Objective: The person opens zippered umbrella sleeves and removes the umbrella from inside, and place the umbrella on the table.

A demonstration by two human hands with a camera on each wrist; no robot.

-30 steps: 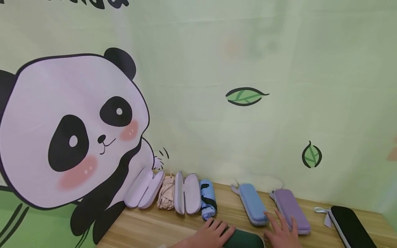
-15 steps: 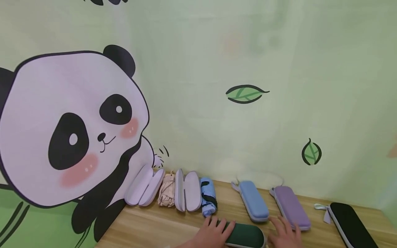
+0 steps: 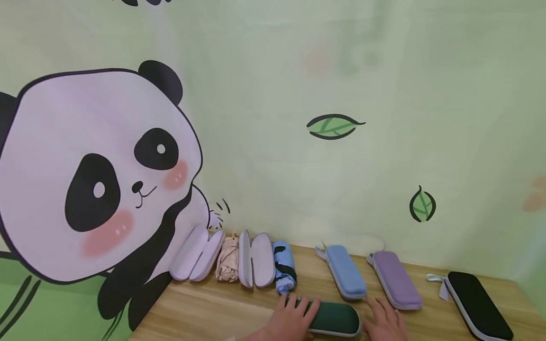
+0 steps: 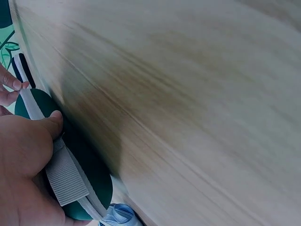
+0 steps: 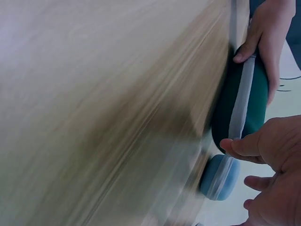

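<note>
A dark green zippered case (image 3: 334, 318) lies at the table's near edge. My left hand (image 3: 290, 318) grips its left end, fingers over the top and thumb (image 4: 55, 123) against the near side. A grey ribbed strap (image 4: 67, 178) sticks out at that end beside the palm. At the other end my right hand (image 5: 277, 165) pinches with thumb and index finger where the pale zipper band (image 5: 241, 101) rounds the corner; the zipper pull is hidden between the fingertips. The remaining right fingers are loosely bent, off the case.
Behind stand a blue case (image 3: 346, 272), a purple case (image 3: 396, 280) and a black case (image 3: 479, 305). To the left are two open pale cases (image 3: 198, 255), a beige folded bundle (image 3: 228, 259) and a blue rolled bundle (image 3: 284, 267). A panda-printed cloth (image 3: 256, 166) hangs behind the table.
My right hand's spread fingers have drawn together at the green case's right end. The left hand keeps its grip. The head view has shifted slightly, showing more of the green case.
</note>
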